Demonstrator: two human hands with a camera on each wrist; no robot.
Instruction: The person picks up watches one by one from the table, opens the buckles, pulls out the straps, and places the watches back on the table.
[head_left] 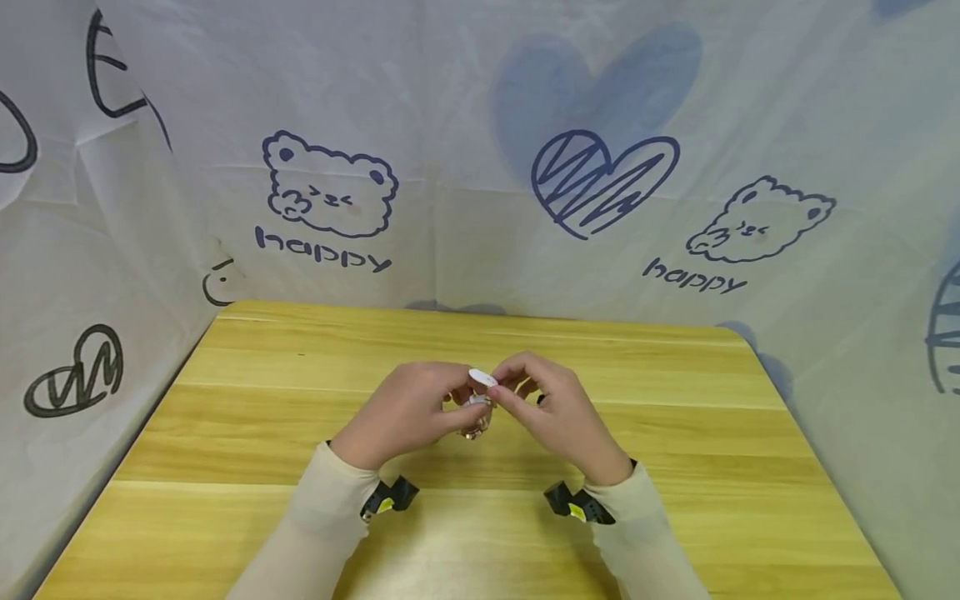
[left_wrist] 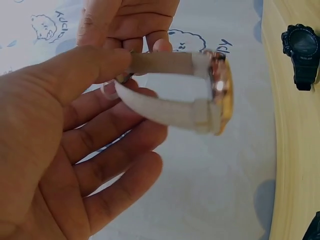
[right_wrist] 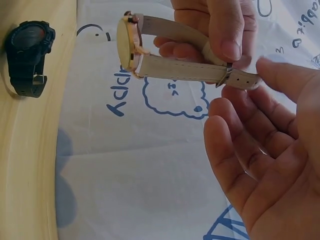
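A wristwatch with a pale strap (right_wrist: 180,69) and a rose-gold case (right_wrist: 130,45) is held between both hands, its strap bent into a loop. My left hand (head_left: 420,408) pinches the strap by the metal buckle (right_wrist: 226,75) between thumb and forefinger. Opposite it, my right hand (head_left: 558,408) pinches the holed strap tip, which passes through the buckle. In the left wrist view the case (left_wrist: 220,92) hangs out beyond the fingers, its dial turned away, and the left hand's other fingers are loosely bent below the strap.
A black digital watch (right_wrist: 31,42) lies on the wooden table (head_left: 300,467), mostly hidden behind the right hand in the head view. A white cloth printed with bears and hearts (head_left: 450,167) hangs behind the table and along its sides. Black camera mounts (head_left: 386,498) sit at both wrists.
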